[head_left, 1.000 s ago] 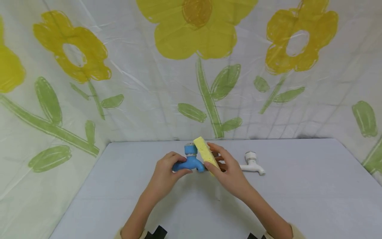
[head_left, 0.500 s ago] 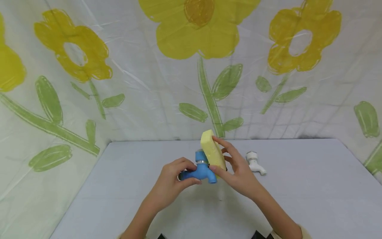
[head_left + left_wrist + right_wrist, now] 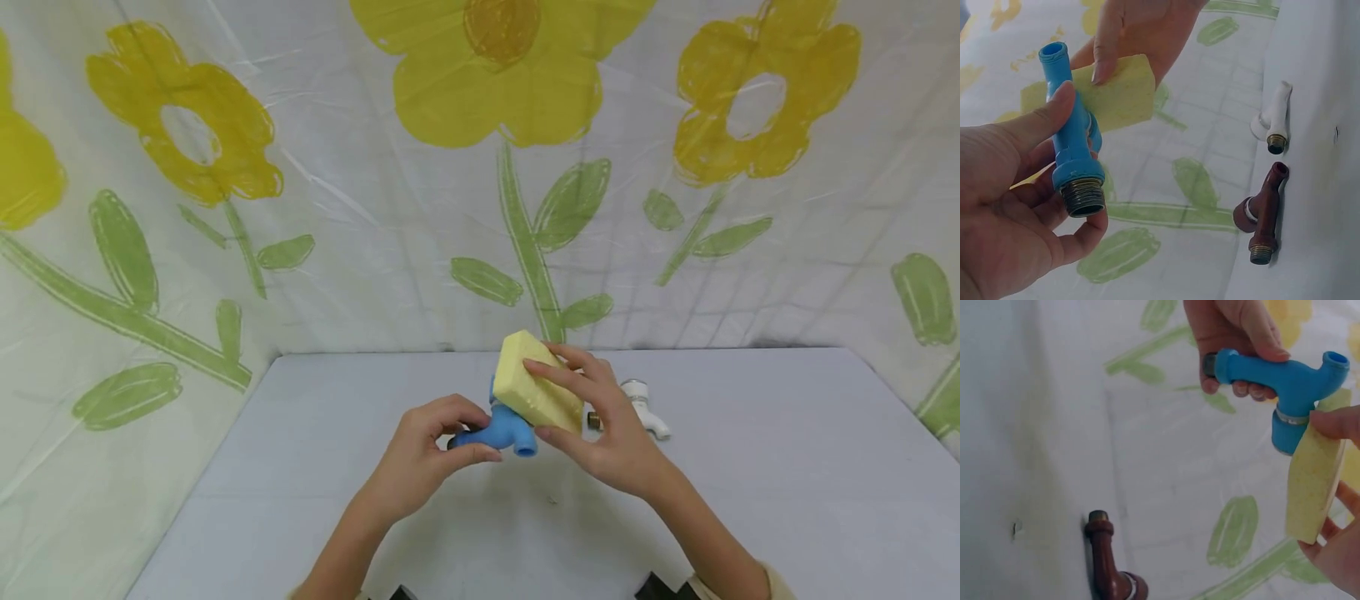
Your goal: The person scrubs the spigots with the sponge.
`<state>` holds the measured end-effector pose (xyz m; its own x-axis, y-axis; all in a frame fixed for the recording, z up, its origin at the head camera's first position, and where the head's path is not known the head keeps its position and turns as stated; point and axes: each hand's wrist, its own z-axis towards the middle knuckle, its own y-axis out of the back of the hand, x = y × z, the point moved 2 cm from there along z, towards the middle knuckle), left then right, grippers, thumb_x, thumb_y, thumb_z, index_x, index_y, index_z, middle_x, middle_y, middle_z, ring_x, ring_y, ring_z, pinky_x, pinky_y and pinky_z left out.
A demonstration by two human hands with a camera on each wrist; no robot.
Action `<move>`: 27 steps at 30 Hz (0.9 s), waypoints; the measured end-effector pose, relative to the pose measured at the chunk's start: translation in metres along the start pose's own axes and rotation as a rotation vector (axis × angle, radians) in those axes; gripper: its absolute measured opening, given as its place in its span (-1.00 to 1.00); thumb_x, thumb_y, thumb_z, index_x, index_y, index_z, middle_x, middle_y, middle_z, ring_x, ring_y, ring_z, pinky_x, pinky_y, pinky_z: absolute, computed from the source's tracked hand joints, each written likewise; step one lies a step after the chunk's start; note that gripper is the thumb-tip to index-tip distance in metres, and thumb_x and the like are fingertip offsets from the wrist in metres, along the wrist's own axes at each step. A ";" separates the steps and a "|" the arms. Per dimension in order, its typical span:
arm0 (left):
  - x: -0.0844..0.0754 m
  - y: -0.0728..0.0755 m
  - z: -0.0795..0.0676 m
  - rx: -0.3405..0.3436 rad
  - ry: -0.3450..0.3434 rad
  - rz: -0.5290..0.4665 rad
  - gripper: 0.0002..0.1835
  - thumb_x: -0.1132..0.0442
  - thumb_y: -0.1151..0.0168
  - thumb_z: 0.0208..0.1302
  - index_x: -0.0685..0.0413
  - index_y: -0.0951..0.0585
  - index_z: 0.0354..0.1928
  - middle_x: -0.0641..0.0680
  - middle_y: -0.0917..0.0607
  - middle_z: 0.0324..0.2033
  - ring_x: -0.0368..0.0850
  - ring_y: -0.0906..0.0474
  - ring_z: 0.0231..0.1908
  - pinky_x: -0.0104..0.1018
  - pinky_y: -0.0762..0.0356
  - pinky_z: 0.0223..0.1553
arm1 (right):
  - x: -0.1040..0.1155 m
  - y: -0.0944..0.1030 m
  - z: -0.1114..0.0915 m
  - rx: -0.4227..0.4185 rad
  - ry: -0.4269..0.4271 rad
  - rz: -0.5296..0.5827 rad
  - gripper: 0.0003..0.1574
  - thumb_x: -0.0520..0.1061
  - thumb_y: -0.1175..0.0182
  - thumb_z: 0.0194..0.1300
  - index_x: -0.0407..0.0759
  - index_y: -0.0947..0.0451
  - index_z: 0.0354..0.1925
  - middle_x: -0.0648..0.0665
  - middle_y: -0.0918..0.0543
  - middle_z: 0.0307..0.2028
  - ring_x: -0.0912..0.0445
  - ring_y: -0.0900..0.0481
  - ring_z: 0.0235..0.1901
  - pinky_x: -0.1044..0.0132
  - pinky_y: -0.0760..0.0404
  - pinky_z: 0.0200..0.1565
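Note:
My left hand (image 3: 427, 454) grips a blue faucet (image 3: 498, 432) by its pipe end, thumb along the front and fingers behind. Its threaded inlet (image 3: 1082, 197) shows in the left wrist view, and the spout points to the right in the head view. In my right hand (image 3: 607, 425) is a yellow sponge (image 3: 536, 387), held between thumb and fingers. The sponge lies against the faucet's knob side and hides most of the knob in the head view. In the right wrist view the knob (image 3: 1289, 432) shows beside the sponge. Both things are held above the table.
A white faucet (image 3: 643, 408) lies on the white table (image 3: 750, 467) behind my right hand. A dark red faucet (image 3: 1264, 215) lies near it, mostly hidden by my right hand in the head view. A curtain (image 3: 360, 250) with painted flowers hangs behind the table.
Both hands have shifted slightly right and toward me with the blue faucet. The sponge has turned from edge-on to show its broad face, now covering more of the knob.

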<state>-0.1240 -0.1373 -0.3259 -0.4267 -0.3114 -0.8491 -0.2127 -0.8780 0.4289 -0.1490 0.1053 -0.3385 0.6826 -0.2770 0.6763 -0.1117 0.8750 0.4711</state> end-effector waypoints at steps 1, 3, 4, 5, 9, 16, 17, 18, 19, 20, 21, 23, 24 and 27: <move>0.000 -0.001 0.000 0.008 0.002 -0.003 -0.79 0.33 -0.57 0.20 0.09 -0.77 -0.13 -0.03 -0.78 -0.19 -0.24 -0.64 -0.19 -0.30 -0.72 -0.10 | 0.001 0.000 0.000 -0.008 0.015 -0.006 -0.14 -0.31 -0.49 0.22 0.10 -0.54 0.43 -0.14 -0.36 0.51 -0.15 -0.26 0.40 -0.17 -0.47 0.13; -0.001 -0.001 0.000 0.006 -0.001 0.001 -0.78 0.33 -0.58 0.19 0.09 -0.77 -0.12 -0.03 -0.78 -0.19 -0.24 -0.64 -0.20 -0.32 -0.71 -0.14 | 0.002 0.001 0.000 -0.019 0.046 -0.020 -0.12 -0.33 -0.50 0.19 0.09 -0.55 0.43 -0.15 -0.38 0.50 -0.08 -0.28 0.37 -0.11 -0.48 0.12; -0.001 0.000 0.000 0.001 -0.003 0.004 -0.77 0.34 -0.58 0.19 0.09 -0.77 -0.12 -0.02 -0.78 -0.19 -0.24 -0.63 -0.22 -0.34 -0.70 -0.17 | 0.002 0.001 0.000 -0.019 0.058 -0.024 -0.11 -0.34 -0.50 0.18 0.10 -0.55 0.43 -0.15 -0.38 0.50 -0.05 -0.29 0.35 -0.07 -0.49 0.11; -0.001 0.001 0.000 -0.004 -0.004 0.006 -0.77 0.35 -0.58 0.19 0.09 -0.77 -0.12 -0.02 -0.78 -0.19 -0.25 -0.62 -0.23 -0.36 -0.69 -0.20 | 0.003 0.002 0.000 -0.016 0.067 -0.026 -0.10 -0.34 -0.51 0.17 0.10 -0.55 0.43 -0.16 -0.38 0.50 -0.03 -0.29 0.33 -0.06 -0.49 0.11; -0.001 0.003 0.000 -0.003 0.011 -0.015 -0.76 0.37 -0.57 0.19 0.11 -0.76 -0.12 0.01 -0.77 -0.18 -0.24 -0.59 -0.24 -0.39 -0.67 -0.26 | 0.003 0.005 0.000 -0.001 0.086 -0.029 -0.10 -0.34 -0.53 0.14 0.15 -0.58 0.40 -0.15 -0.39 0.49 -0.02 -0.28 0.32 -0.04 -0.51 0.08; -0.001 -0.006 0.000 0.043 0.036 -0.081 -0.76 0.38 -0.56 0.20 0.16 -0.74 -0.10 0.07 -0.76 -0.14 -0.23 -0.64 -0.17 -0.30 -0.77 -0.12 | 0.011 0.012 0.000 0.014 0.095 -0.040 -0.11 -0.34 -0.55 0.13 0.18 -0.60 0.37 -0.11 -0.39 0.48 -0.02 -0.25 0.37 -0.07 -0.55 0.10; -0.001 -0.005 0.000 0.037 0.029 -0.070 -0.76 0.38 -0.56 0.20 0.17 -0.74 -0.10 0.07 -0.76 -0.15 -0.23 -0.63 -0.18 -0.31 -0.76 -0.14 | 0.012 0.013 0.000 0.028 0.088 -0.036 -0.11 -0.34 -0.55 0.15 0.17 -0.59 0.38 -0.10 -0.39 0.48 -0.01 -0.26 0.38 -0.03 -0.56 0.08; -0.002 -0.004 0.000 0.027 0.026 -0.060 -0.76 0.38 -0.56 0.20 0.17 -0.74 -0.10 0.07 -0.76 -0.15 -0.23 -0.63 -0.18 -0.33 -0.76 -0.16 | 0.013 0.015 0.000 0.047 0.080 -0.031 -0.12 -0.33 -0.54 0.17 0.16 -0.58 0.40 -0.08 -0.39 0.49 0.00 -0.27 0.38 0.01 -0.58 0.07; -0.002 -0.002 0.000 0.016 0.021 -0.049 -0.76 0.39 -0.56 0.20 0.17 -0.74 -0.10 0.07 -0.75 -0.15 -0.24 -0.63 -0.19 -0.34 -0.76 -0.17 | 0.015 0.017 0.000 0.066 0.071 -0.025 -0.12 -0.32 -0.53 0.18 0.15 -0.57 0.41 -0.06 -0.39 0.49 0.00 -0.27 0.38 0.04 -0.59 0.07; -0.003 -0.001 0.000 0.002 0.016 -0.038 -0.76 0.39 -0.56 0.20 0.17 -0.74 -0.10 0.07 -0.75 -0.15 -0.24 -0.64 -0.19 -0.35 -0.76 -0.18 | 0.016 0.018 0.000 0.088 0.060 -0.021 -0.12 -0.30 -0.52 0.20 0.15 -0.55 0.42 -0.04 -0.39 0.49 0.01 -0.28 0.39 0.05 -0.60 0.07; -0.003 0.001 0.000 -0.011 0.011 -0.027 -0.76 0.39 -0.56 0.20 0.16 -0.74 -0.10 0.07 -0.75 -0.15 -0.24 -0.64 -0.20 -0.35 -0.76 -0.19 | 0.017 0.020 -0.001 0.110 0.046 -0.018 -0.13 -0.29 -0.51 0.23 0.16 -0.54 0.44 -0.03 -0.39 0.49 0.00 -0.29 0.40 0.06 -0.61 0.07; -0.002 0.004 0.000 -0.037 -0.001 -0.010 -0.77 0.39 -0.55 0.21 0.17 -0.73 -0.11 0.07 -0.74 -0.16 -0.24 -0.64 -0.19 -0.36 -0.76 -0.18 | 0.019 0.024 -0.002 0.156 0.018 -0.009 -0.14 -0.25 -0.50 0.26 0.18 -0.52 0.45 0.00 -0.40 0.48 -0.03 -0.29 0.41 0.04 -0.62 0.08; -0.002 0.005 0.000 -0.052 -0.001 -0.005 -0.77 0.39 -0.55 0.21 0.17 -0.73 -0.11 0.07 -0.74 -0.16 -0.24 -0.64 -0.18 -0.37 -0.76 -0.18 | 0.020 0.025 -0.002 0.180 0.003 -0.006 -0.15 -0.23 -0.49 0.28 0.19 -0.52 0.46 0.00 -0.41 0.48 -0.06 -0.30 0.42 0.02 -0.63 0.09; 0.000 0.010 -0.001 -0.104 -0.023 0.013 -0.77 0.41 -0.55 0.21 0.17 -0.73 -0.12 0.07 -0.74 -0.16 -0.23 -0.63 -0.17 -0.38 -0.75 -0.18 | 0.023 0.029 -0.004 0.244 -0.027 -0.007 -0.17 -0.17 -0.48 0.31 0.25 -0.50 0.47 0.01 -0.42 0.46 -0.08 -0.34 0.40 0.02 -0.63 0.08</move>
<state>-0.1251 -0.1463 -0.3215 -0.4494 -0.3154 -0.8358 -0.1156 -0.9072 0.4045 -0.1340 0.1259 -0.3118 0.6649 -0.2959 0.6858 -0.2801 0.7523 0.5963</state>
